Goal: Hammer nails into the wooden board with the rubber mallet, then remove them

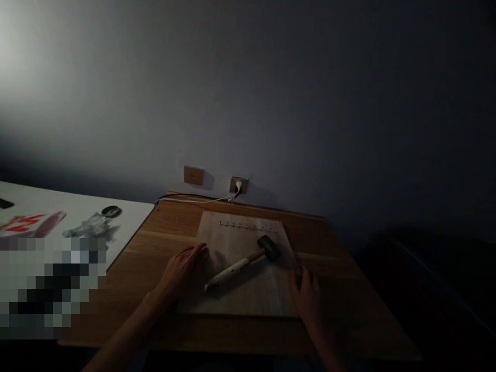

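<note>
A pale wooden board (248,294) lies flat on a brown wooden table (349,310), with a row of small nails (245,225) along its far edge. A hammer (244,263) with a dark head and a light handle lies diagonally on the board. My left hand (183,268) rests on the board's left edge, fingers stretched out flat, just left of the handle's end. My right hand (307,295) lies on the board's right edge, fingers extended. Neither hand holds anything.
A white table (132,217) adjoins on the left, carrying a red and white package (31,223), a crumpled clear wrapper (90,226) and a small dark round object (111,211). Two wall sockets (238,185) sit behind; a white cable (194,200) runs from one. The room is dim.
</note>
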A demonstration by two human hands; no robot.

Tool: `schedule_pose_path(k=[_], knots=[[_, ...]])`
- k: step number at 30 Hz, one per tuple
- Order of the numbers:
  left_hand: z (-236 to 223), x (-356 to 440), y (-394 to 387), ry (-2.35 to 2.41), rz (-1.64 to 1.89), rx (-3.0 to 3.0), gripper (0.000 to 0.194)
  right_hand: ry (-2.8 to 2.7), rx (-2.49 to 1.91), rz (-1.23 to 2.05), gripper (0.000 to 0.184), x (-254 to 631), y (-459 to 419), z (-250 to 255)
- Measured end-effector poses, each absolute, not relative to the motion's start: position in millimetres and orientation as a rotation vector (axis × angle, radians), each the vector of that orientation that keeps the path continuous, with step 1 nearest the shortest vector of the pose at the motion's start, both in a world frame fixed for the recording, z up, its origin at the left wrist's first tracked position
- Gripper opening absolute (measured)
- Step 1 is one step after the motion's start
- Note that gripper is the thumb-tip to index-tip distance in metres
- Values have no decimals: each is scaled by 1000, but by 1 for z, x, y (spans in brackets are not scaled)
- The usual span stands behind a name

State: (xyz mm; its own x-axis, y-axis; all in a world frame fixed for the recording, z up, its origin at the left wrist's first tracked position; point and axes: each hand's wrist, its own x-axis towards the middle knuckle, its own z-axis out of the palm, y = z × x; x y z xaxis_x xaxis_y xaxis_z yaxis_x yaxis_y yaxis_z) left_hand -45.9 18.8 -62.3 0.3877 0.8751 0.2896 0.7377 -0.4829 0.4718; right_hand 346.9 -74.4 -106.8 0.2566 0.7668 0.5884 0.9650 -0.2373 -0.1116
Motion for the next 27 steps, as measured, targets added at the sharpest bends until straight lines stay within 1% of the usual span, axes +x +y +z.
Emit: schedule_pose_path(k=[2, 5, 8, 11, 15, 17, 19, 21, 23, 27], knots=[[-63, -44, 17, 1424, 767, 2381, 36, -1513, -2057, -473, 59, 349, -73, -111], [-62, -41, 16, 1437, 781, 2375, 34, -1483, -2000, -317, 59, 354, -71, -115], [-60, -38, 15, 1454, 798, 2363, 33, -1517, -1958, -233, 58, 357, -70, -117], [-58, -38, 11, 1458, 793, 2372, 31, -1529, -1935, -176, 60, 358, -68, -119], [-47, -38, 14, 1541, 565, 2386, 33, -1485, -1960, -150, 66, 358, -67, -120], [-37, -34, 25, 1640, 415, 2379, 35, -1491, -1957, -157, 65, 357, -67, -120], [-27, -25, 43, 1746, 355, 2371, 36, -1499, -1934, -169, 61, 355, -67, -118], [-23, -14, 63, 1831, 423, 2336, 35, -1506, -1903, -169, 56, 353, -68, -116], [-28, -5, 81, 1873, 581, 2248, 32, -1522, -1889, -149, 54, 350, -68, -115], [-51, -9, 100, 1774, 1095, 2040, 30, -1555, -1884, -112, 51, 346, -69, -112]])
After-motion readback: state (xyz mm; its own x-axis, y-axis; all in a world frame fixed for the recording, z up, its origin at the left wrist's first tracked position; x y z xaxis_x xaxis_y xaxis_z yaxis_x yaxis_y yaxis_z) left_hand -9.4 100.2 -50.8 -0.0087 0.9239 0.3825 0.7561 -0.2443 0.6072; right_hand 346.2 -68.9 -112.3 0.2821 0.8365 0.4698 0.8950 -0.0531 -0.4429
